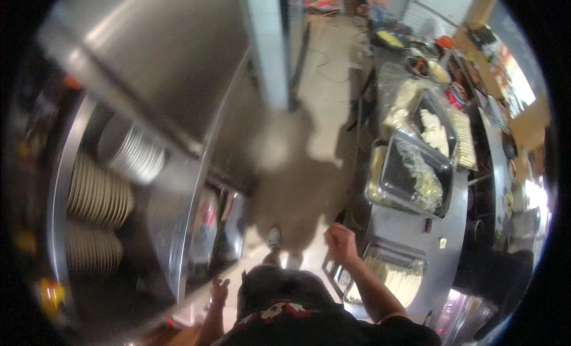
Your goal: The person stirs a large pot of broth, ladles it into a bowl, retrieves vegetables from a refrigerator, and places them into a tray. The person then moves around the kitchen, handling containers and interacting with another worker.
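Note:
My right hand [341, 244] is curled in the air beside the steel counter on the right, with nothing visible in it. Low on the left, my left hand [220, 289] hangs near my body, its fingers partly spread and no object seen in them. Closest to my right forearm is a lidded clear container [392, 279] of pale, stick-like pieces. Farther up that counter, a dark tray [403, 167] holds crumpled clear plastic. Another dark tray [432, 123] with pale pieces lies behind it.
Stacked plates [100, 196] fill a steel shelf [176, 221] on the left. A pale post [270, 47] rises ahead, beside the floor aisle [328, 123]. Packets, bowls and a cable are farther off. The steel counter [435, 239] edges the right side.

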A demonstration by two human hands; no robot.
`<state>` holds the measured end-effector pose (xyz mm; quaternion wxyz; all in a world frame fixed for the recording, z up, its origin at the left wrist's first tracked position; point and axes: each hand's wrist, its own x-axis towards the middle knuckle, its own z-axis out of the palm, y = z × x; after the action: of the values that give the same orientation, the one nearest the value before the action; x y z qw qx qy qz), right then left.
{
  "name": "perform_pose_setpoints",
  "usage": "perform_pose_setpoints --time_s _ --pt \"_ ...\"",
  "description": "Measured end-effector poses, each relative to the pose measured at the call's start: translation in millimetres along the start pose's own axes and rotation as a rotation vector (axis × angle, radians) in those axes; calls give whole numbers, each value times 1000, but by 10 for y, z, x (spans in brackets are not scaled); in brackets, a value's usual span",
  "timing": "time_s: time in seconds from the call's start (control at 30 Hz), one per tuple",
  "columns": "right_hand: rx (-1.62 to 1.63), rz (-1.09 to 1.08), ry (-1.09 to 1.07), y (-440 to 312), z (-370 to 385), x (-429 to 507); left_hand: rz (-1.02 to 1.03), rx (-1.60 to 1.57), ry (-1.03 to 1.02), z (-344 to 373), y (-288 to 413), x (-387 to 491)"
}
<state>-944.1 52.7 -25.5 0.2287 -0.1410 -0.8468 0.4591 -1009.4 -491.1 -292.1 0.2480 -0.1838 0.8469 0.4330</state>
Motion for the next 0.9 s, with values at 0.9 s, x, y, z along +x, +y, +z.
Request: perform_pose_setpoints --time_s 0.9 --pt "-238 470 -109 3099 -1599 6127 949 274 -308 3526 9406 2341"
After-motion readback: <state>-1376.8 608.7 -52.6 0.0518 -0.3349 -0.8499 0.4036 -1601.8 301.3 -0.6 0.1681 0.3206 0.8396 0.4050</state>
